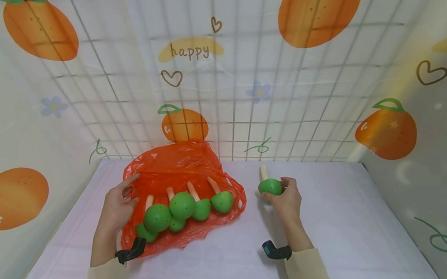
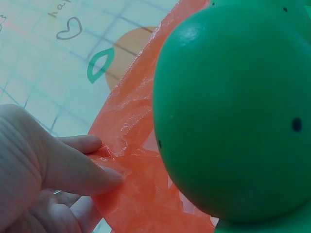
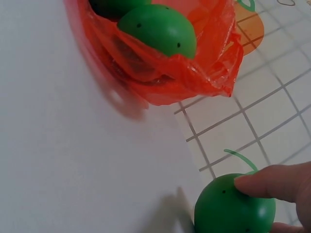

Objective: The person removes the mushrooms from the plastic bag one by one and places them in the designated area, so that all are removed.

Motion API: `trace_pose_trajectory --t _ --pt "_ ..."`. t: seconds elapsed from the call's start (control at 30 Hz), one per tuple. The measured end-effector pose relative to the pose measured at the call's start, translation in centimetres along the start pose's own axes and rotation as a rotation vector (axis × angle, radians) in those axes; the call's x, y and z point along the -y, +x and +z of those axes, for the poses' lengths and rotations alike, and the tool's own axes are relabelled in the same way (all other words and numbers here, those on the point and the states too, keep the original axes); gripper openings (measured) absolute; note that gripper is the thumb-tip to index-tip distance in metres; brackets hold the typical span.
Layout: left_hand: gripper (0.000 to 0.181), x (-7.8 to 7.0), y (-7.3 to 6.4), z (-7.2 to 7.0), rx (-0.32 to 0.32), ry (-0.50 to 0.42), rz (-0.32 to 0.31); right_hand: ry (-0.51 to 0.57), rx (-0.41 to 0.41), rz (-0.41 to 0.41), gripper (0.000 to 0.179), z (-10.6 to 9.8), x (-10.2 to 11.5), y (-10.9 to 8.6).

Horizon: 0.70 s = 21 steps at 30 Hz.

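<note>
A red plastic bag [image 1: 172, 158] lies spread on the table with its mouth toward the person. Several green toy mushrooms [image 1: 182, 205], with black-dotted round caps and pale stems, rest in and over it. At the bag's left side, my left hand [image 1: 117, 204] pinches the thin plastic between thumb and fingers; a large green cap [image 2: 233, 116] fills much of the left wrist view. To the right of the bag, my right hand [image 1: 289, 199] grips another green toy mushroom [image 1: 270, 187] by its cap, the stem pointing away. Its thumb or finger presses on the cap [image 3: 228, 208] in the right wrist view.
The white table [image 1: 343, 217] extends around the bag and both hands. Behind it hangs a curtain [image 1: 236, 93] printed with a grid and oranges, and similar cloth stands at the left and right sides. Each wrist carries a black camera band [image 1: 277, 251].
</note>
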<state>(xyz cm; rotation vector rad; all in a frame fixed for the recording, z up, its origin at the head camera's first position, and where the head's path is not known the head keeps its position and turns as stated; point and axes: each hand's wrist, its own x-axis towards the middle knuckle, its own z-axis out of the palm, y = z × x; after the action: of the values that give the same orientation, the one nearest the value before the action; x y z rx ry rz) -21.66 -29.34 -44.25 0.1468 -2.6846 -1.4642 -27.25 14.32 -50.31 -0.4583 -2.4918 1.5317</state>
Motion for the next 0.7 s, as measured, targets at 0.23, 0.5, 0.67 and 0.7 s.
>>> trace_pose_trajectory --t 0.23,0.5,0.67,0.7 --pt "0.072 -0.1 -0.1 0.0 0.005 -0.005 0.002 0.022 -0.008 -0.013 0.080 -0.2 0.4 -0.2" --pt "0.073 -0.2 -0.1 0.0 0.013 -0.020 -0.010 0.030 -0.006 -0.015 0.079 -0.2 0.8 -0.4" --pt "0.073 -0.2 0.0 0.0 0.016 -0.021 -0.012 0.045 0.008 -0.006 0.079 -0.4 1.1 -0.5" --pt "0.073 -0.2 0.0 0.0 0.016 -0.022 -0.012 0.046 0.012 -0.004 0.079 -0.5 1.2 -0.5"
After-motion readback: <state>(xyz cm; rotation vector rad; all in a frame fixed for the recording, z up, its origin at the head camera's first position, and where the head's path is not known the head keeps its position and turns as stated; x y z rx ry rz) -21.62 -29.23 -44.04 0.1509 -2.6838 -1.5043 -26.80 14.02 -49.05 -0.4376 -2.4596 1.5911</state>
